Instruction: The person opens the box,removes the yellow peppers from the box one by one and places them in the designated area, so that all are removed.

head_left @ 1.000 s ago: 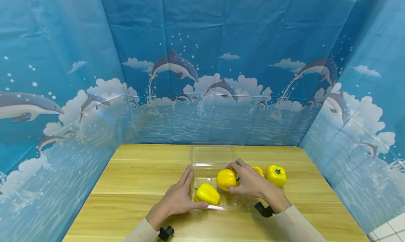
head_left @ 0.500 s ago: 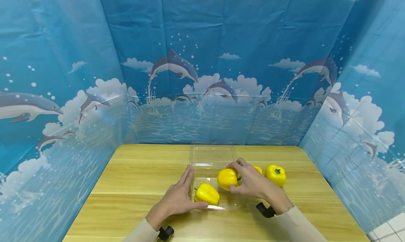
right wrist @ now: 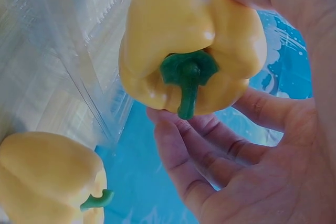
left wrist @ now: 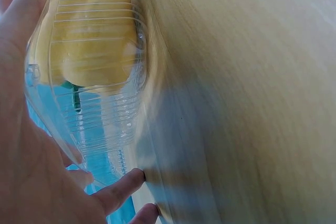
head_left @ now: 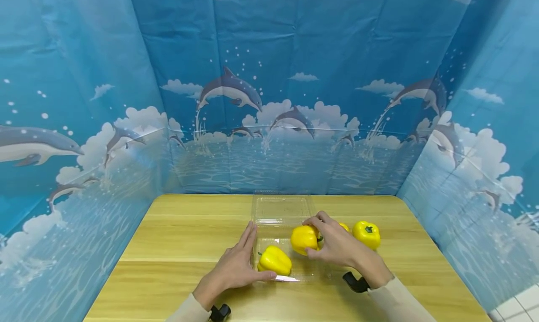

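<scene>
My right hand (head_left: 337,242) grips a yellow bell pepper (head_left: 304,240) between thumb and fingers, over the right part of a clear plastic clamshell box (head_left: 283,210). The right wrist view shows this bell pepper (right wrist: 173,24) with its green stem toward the camera. Another yellow bell pepper (head_left: 274,260) lies on its side in the box's front left. Along the box's left side my left hand (head_left: 236,263) is spread, fingers fairly straight, thumb along the front edge. Through the ribbed wall, the left wrist view shows the lying bell pepper (left wrist: 100,35).
Right of the box, a yellow bell pepper (head_left: 366,234) stands on the wooden table (head_left: 189,237). Another bell pepper (head_left: 344,227) beside it is mostly hidden by my right hand. The box's lid lies folded back toward the dolphin-print curtain (head_left: 269,163).
My right hand and its bell pepper have shifted slightly to the right. The left hand and the bell pepper in the box stay essentially where they were.
</scene>
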The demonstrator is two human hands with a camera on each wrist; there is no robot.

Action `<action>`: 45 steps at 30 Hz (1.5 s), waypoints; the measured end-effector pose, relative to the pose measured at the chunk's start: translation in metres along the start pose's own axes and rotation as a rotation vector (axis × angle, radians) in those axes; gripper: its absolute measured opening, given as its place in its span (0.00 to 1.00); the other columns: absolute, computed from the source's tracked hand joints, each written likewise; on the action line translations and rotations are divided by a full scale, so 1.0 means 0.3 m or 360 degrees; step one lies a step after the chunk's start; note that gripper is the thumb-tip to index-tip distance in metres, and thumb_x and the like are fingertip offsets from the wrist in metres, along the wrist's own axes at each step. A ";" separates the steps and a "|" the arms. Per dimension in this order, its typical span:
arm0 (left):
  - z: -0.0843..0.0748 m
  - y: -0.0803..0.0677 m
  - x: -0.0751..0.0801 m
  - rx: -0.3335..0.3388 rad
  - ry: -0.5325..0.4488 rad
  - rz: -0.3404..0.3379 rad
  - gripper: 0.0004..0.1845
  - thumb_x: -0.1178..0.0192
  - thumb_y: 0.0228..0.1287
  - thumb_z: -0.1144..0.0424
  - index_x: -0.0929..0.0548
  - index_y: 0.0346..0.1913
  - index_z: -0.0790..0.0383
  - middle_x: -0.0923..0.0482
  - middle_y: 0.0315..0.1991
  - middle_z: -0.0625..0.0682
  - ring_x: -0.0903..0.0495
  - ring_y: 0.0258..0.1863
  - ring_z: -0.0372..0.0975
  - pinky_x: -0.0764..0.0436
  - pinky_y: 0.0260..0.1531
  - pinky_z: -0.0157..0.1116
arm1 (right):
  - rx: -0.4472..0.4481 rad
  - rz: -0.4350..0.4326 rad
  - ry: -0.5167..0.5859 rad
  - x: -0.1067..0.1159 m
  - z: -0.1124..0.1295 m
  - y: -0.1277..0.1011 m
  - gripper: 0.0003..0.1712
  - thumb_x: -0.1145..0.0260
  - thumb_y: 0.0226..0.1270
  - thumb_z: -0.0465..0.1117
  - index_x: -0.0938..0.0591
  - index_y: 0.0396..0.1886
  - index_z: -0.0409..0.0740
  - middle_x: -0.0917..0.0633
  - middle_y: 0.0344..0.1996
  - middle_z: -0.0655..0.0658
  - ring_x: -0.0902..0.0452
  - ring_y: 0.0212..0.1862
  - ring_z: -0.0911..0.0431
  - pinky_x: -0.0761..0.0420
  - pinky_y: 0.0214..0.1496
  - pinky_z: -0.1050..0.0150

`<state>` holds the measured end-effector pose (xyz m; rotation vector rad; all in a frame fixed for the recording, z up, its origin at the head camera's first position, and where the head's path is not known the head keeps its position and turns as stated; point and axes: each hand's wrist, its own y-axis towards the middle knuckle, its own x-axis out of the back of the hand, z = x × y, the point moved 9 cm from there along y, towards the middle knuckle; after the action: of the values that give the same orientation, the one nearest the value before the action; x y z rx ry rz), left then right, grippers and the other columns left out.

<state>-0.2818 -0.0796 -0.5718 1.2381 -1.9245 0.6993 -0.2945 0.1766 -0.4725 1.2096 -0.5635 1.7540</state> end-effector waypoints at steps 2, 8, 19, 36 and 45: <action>0.002 -0.001 0.000 0.0002 0.0008 -0.0004 0.80 0.30 0.59 0.11 0.59 0.99 0.50 0.70 1.01 0.50 0.26 0.87 0.64 0.27 0.79 0.77 | 0.0018 -0.0016 0.0004 0.003 0.005 -0.001 0.39 0.15 0.69 0.53 0.15 0.75 0.43 0.17 0.59 0.46 0.19 0.51 0.58 0.11 0.52 0.58; 0.003 0.000 0.000 0.0004 0.0014 -0.0003 0.80 0.31 0.59 0.11 0.59 0.99 0.50 0.71 1.00 0.48 0.26 0.88 0.63 0.26 0.79 0.77 | 0.0041 -0.0058 0.0003 0.014 0.008 -0.010 0.39 0.15 0.69 0.52 0.15 0.75 0.42 0.16 0.59 0.44 0.18 0.50 0.58 0.11 0.51 0.59; 0.001 0.002 0.003 -0.0008 0.0031 -0.0011 0.81 0.31 0.58 0.10 0.59 0.99 0.51 0.70 1.01 0.51 0.27 0.88 0.62 0.25 0.79 0.75 | 0.0035 -0.0079 0.0024 0.036 -0.002 -0.023 0.38 0.16 0.70 0.51 0.15 0.75 0.42 0.16 0.60 0.44 0.18 0.51 0.59 0.11 0.51 0.61; 0.001 0.001 0.002 -0.0024 0.0024 -0.0022 0.81 0.31 0.59 0.11 0.60 0.99 0.50 0.70 1.00 0.50 0.27 0.88 0.62 0.27 0.79 0.78 | 0.0086 -0.0145 0.0018 0.060 -0.002 -0.051 0.36 0.15 0.68 0.50 0.16 0.72 0.47 0.16 0.57 0.49 0.18 0.51 0.60 0.11 0.50 0.62; 0.002 0.001 0.003 -0.0025 0.0029 -0.0032 0.81 0.30 0.59 0.11 0.59 0.99 0.51 0.69 1.01 0.52 0.26 0.87 0.63 0.27 0.79 0.79 | 0.0092 -0.0159 0.0028 0.069 -0.005 -0.060 0.35 0.14 0.68 0.49 0.17 0.71 0.47 0.16 0.59 0.48 0.16 0.53 0.59 0.09 0.52 0.59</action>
<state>-0.2824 -0.0804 -0.5713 1.2357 -1.8966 0.6817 -0.2820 0.1952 -0.4565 1.2403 -0.4375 1.7051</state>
